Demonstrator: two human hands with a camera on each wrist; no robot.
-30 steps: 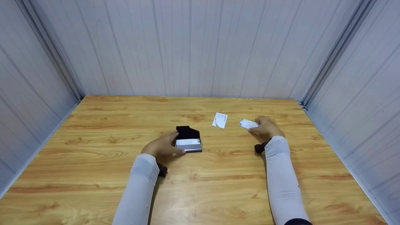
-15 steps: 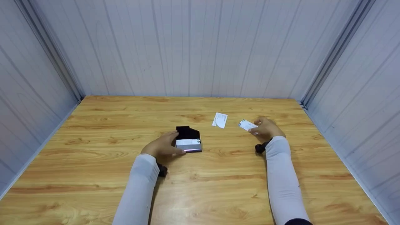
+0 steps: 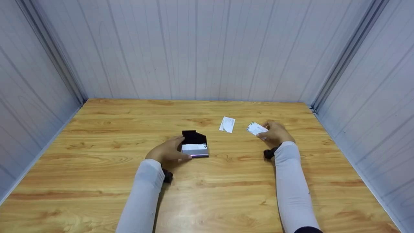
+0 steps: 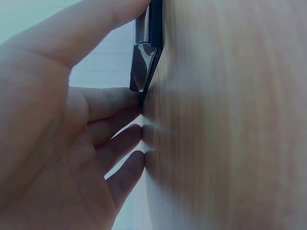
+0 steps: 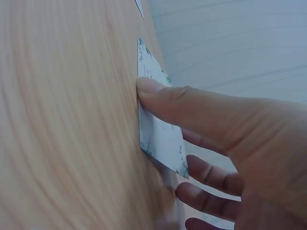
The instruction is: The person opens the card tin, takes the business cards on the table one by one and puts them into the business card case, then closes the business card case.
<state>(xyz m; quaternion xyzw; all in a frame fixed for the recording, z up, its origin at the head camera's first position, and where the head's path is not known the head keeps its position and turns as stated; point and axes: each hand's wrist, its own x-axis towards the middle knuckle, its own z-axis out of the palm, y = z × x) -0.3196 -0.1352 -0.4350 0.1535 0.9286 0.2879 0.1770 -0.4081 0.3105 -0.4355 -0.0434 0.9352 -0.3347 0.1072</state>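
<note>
My left hand (image 3: 165,150) holds a card case (image 3: 195,152) by its left side, thumb at the near edge and index finger at the far end. The case lies on the table with its black lid (image 3: 194,138) folded back, and a white printed card (image 3: 194,146) shows inside. In the left wrist view the case (image 4: 144,62) has a shiny metal end, and the other fingertips touch the tabletop. My right hand (image 3: 275,132) pinches a white business card with green leaf corners (image 5: 160,129), thumb on its near long edge. One end of this card is lifted off the table.
Between the case and the right hand, toward the back, another white card (image 3: 227,125) lies on the wooden table (image 3: 213,194). White panel walls (image 3: 194,48) stand behind the table and on both sides.
The card in my right hand has turned and tilted a little, showing more of its face. My left hand and the case have stayed in place.
</note>
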